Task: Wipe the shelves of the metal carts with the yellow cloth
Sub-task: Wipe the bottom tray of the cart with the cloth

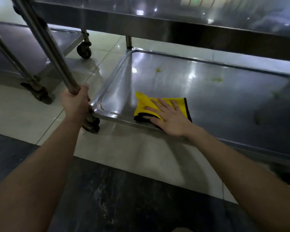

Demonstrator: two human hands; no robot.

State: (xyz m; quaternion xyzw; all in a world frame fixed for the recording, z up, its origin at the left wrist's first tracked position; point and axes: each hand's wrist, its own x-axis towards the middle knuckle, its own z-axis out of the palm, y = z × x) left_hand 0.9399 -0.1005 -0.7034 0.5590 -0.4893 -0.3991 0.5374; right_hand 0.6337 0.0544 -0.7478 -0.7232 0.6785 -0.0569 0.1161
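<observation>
Head view: right hand (167, 117) flat with fingers straight, pressing yellow cloth (147, 104) onto lower shelf (199, 87) near its front-left corner, left hand (75, 100) gripping cart post (57, 52), greenish spots (158, 70) further back on shelf, upper shelf (157, 19) overhead, second cart (23, 44) left, tiled floor (32, 114).
</observation>
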